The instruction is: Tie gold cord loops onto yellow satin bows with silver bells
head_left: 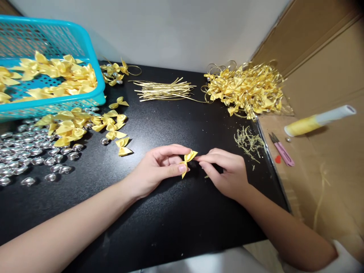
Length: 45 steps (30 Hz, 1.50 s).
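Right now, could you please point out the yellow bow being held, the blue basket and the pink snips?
yellow bow (pixel 188 160): head view, its pinched middle.
blue basket (pixel 71 101): head view, front rim.
pink snips (pixel 284 153): head view, handle.

the scene is brightly and evenly lit from above, with soft, short shadows under the left hand (pixel 159 167) and right hand (pixel 224 172) on the black table (pixel 170 220). the glossy tabletop shows a faint speckled sheen but no hard glare. the silver beads (pixel 25 151) carry small white highlights. focus is sharp at the centre; wide-angle distortion bends the turquoise basket (pixel 57 100) and the cardboard wall (pixel 327 68) toward the edges, and the forearms near the bottom look stretched and slightly soft.
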### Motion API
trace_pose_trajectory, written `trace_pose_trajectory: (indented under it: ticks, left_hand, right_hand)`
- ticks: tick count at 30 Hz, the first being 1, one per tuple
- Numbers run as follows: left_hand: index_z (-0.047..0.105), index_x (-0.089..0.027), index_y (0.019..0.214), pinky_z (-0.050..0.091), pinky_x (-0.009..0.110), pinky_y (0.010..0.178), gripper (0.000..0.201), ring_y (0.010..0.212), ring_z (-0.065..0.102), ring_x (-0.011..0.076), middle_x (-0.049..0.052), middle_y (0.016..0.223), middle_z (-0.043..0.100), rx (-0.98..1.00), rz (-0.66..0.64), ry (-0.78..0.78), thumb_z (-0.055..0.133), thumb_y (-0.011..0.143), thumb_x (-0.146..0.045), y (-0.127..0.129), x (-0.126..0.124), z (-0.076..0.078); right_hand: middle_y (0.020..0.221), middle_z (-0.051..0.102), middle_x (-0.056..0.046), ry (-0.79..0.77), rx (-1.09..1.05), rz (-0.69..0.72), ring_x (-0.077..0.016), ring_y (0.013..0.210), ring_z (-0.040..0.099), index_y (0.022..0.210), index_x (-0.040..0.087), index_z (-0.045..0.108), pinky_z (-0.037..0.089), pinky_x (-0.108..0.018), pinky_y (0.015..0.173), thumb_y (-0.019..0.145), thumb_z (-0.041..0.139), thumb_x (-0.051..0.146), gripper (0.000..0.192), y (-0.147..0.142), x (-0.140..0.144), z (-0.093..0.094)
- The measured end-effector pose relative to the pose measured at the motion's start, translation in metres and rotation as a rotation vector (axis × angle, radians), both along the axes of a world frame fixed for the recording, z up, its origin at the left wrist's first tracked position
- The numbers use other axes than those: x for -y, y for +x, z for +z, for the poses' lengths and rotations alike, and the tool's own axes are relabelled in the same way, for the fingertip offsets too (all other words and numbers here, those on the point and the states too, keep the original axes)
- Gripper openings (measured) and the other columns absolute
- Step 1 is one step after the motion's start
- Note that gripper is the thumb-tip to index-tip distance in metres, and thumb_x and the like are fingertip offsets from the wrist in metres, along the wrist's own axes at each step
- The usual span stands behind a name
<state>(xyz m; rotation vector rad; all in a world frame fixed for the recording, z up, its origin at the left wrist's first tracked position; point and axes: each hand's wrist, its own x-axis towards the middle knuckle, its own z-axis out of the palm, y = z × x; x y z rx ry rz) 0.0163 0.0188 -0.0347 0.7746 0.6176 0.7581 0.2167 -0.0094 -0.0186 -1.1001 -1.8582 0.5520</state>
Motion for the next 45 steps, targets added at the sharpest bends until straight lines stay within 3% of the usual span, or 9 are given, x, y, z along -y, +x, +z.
trace_pose_trajectory:
  ticks: [6, 8, 10, 15, 18, 23, 31, 37, 45]
  left_hand:
    - [0.072, -0.033, 0.112, 0.058, 0.014, 0.071, 0.049, 0.072, 0.068, 0.0053, -0.004, 0.090, 0.070, -0.020, 0.141, 0.053, 0.078, 0.073, -0.006, 0.007, 0.006, 0.000]
    - [0.075, -0.029, 0.101, 0.057, 0.014, 0.072, 0.036, 0.076, 0.069, 0.0069, -0.003, 0.084, 0.070, -0.051, 0.158, 0.088, 0.076, 0.074, -0.005, 0.009, 0.008, 0.001]
    - [0.076, -0.024, 0.084, 0.057, 0.016, 0.078, 0.021, 0.086, 0.070, 0.0101, -0.002, 0.081, 0.069, -0.089, 0.193, 0.161, 0.076, 0.075, -0.005, 0.010, 0.009, 0.001]
    - [0.075, -0.021, 0.069, 0.057, 0.016, 0.078, 0.016, 0.084, 0.067, 0.0072, -0.002, 0.091, 0.065, -0.152, 0.314, 0.251, 0.080, 0.069, -0.006, 0.012, 0.011, 0.000]
    - [0.075, -0.021, 0.071, 0.058, 0.015, 0.067, 0.013, 0.076, 0.068, 0.0079, -0.002, 0.086, 0.069, -0.172, 0.309, 0.209, 0.080, 0.070, -0.009, 0.013, 0.013, 0.002]
    - [0.071, -0.017, 0.076, 0.057, 0.015, 0.067, 0.008, 0.073, 0.072, 0.0101, 0.002, 0.082, 0.077, -0.248, 0.238, 0.152, 0.078, 0.075, -0.015, 0.015, 0.019, 0.007]
    - [0.057, -0.018, 0.100, 0.058, 0.021, 0.070, 0.024, 0.073, 0.073, 0.0125, 0.002, 0.086, 0.077, -0.247, 0.198, 0.166, 0.073, 0.082, -0.020, 0.016, 0.023, 0.007]
    - [0.050, -0.020, 0.100, 0.057, 0.021, 0.068, 0.027, 0.071, 0.072, 0.0126, 0.000, 0.079, 0.077, -0.299, 0.270, 0.228, 0.071, 0.083, -0.019, 0.016, 0.025, 0.004]
    - [0.051, -0.019, 0.082, 0.055, 0.020, 0.068, 0.020, 0.074, 0.072, 0.0124, -0.003, 0.071, 0.071, -0.453, 0.332, 0.388, 0.070, 0.083, -0.017, 0.014, 0.026, 0.000]
  right_hand:
    - [0.063, 0.070, 0.004, -0.354, -0.248, -0.024, -0.0080, 0.051, 0.065, 0.096, 0.019, 0.067, 0.054, -0.018, 0.055, 0.087, 0.060, 0.013, 0.013, -0.009, 0.015, 0.001]
    - [0.062, 0.070, 0.005, -0.483, -0.351, -0.015, -0.0080, 0.051, 0.065, 0.089, 0.019, 0.063, 0.054, -0.017, 0.053, 0.087, 0.061, 0.017, 0.003, -0.014, 0.020, 0.001]
    - [0.061, 0.068, 0.004, -0.566, -0.426, -0.010, -0.0076, 0.051, 0.065, 0.081, 0.019, 0.058, 0.053, -0.016, 0.052, 0.088, 0.060, 0.019, 0.008, -0.017, 0.023, 0.001]
    - [0.060, 0.066, 0.005, -0.653, -0.501, -0.001, -0.0068, 0.049, 0.063, 0.080, 0.019, 0.055, 0.053, -0.016, 0.052, 0.089, 0.059, 0.021, 0.010, -0.022, 0.029, -0.001]
    - [0.060, 0.065, 0.005, -0.678, -0.504, 0.007, -0.0075, 0.049, 0.062, 0.081, 0.019, 0.054, 0.053, -0.016, 0.050, 0.090, 0.059, 0.022, 0.011, -0.024, 0.030, -0.003]
    - [0.061, 0.065, 0.003, -0.643, -0.494, 0.001, -0.0078, 0.050, 0.061, 0.081, 0.019, 0.053, 0.052, -0.017, 0.049, 0.091, 0.058, 0.024, 0.012, -0.025, 0.027, -0.005]
    - [0.065, 0.067, 0.001, -0.553, -0.437, -0.045, -0.0089, 0.052, 0.063, 0.083, 0.018, 0.054, 0.053, -0.019, 0.050, 0.092, 0.055, 0.024, 0.010, -0.023, 0.025, -0.006]
    - [0.055, 0.064, 0.004, -0.490, -0.182, -0.050, -0.0073, 0.043, 0.057, 0.078, 0.019, 0.051, 0.046, -0.018, 0.047, 0.089, 0.051, 0.018, 0.011, -0.025, 0.027, -0.003]
    - [0.046, 0.057, 0.007, -0.524, -0.150, -0.080, -0.0077, 0.039, 0.053, 0.073, 0.020, 0.047, 0.041, -0.019, 0.048, 0.089, 0.048, 0.018, 0.016, -0.025, 0.027, -0.003]
